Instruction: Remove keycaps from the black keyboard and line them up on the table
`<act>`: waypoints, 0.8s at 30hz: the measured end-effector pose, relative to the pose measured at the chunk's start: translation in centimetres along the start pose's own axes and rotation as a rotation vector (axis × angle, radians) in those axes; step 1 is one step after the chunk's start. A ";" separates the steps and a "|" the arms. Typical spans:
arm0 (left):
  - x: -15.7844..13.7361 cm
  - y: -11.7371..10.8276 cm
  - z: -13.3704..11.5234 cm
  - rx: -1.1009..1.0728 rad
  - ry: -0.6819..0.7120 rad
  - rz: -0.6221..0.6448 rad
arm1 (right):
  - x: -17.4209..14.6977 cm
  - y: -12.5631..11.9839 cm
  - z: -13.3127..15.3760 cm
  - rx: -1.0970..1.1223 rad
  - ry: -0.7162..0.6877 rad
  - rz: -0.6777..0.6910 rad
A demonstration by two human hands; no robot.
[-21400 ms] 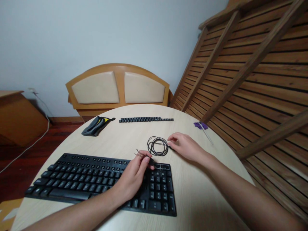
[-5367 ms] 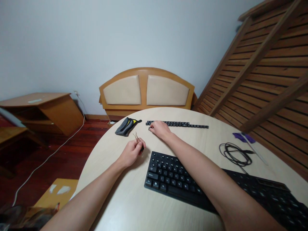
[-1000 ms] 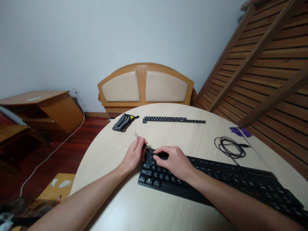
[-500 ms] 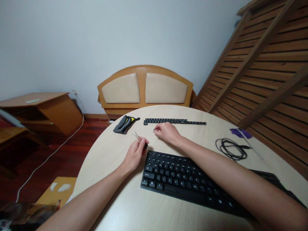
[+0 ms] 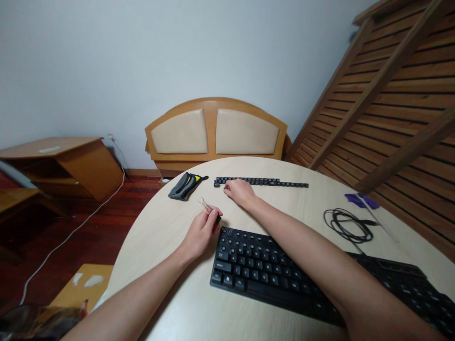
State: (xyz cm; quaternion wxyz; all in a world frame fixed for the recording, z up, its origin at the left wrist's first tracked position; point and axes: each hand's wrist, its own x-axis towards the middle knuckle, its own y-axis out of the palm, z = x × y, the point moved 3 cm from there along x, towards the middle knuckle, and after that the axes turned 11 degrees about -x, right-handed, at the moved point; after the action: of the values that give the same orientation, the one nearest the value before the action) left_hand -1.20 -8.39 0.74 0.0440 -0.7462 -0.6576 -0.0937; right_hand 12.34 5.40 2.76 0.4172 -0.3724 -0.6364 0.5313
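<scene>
My left hand (image 5: 202, 231) is closed round a wire keycap puller (image 5: 203, 203), whose thin looped wire end points up and away and whose dark handle end shows by the fingers. Just right of that hand lies the black keyboard (image 5: 259, 286), partly covered by my right forearm. My right hand (image 5: 240, 191) pinches a small black keycap (image 5: 225, 188) at the table surface, near the left end of a line of loose keycaps (image 5: 263, 181). One loose keycap (image 5: 216, 185) sits just left of those fingertips. The fingers hide part of the line.
A grey, black and yellow pouch (image 5: 186, 186) lies at the table's left. To the right are a coiled black cable (image 5: 346, 225), a purple cloth (image 5: 360, 201) and a thin rod (image 5: 382, 222). A wooden headboard (image 5: 212, 132) stands behind the round table (image 5: 170, 303).
My right hand has moved slightly left and down to the table with the keycap, beside the loose keycap at the line's left end. My left hand keeps the puller, almost still.
</scene>
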 end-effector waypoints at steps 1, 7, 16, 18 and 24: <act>0.0 0.1 0.0 -0.001 -0.001 0.002 | 0.2 0.2 0.0 -0.006 -0.002 0.004; 0.0 0.2 -0.2 0.020 -0.015 0.005 | 1.3 0.8 0.2 -0.027 0.003 0.006; 0.0 0.2 -0.3 -0.007 -0.012 -0.015 | 1.4 0.9 0.7 -0.015 0.043 -0.066; -0.1 0.3 -0.3 -0.016 -0.020 -0.020 | 1.4 0.8 0.8 -0.008 0.048 -0.076; -0.2 0.4 -0.3 -0.014 -0.026 -0.020 | 1.2 0.7 1.0 0.011 0.053 -0.082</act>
State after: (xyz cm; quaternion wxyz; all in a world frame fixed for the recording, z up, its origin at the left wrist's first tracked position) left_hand -0.85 -8.69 1.03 0.0295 -0.7412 -0.6647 -0.0891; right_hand 10.94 6.27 2.17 0.4573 -0.3576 -0.6371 0.5071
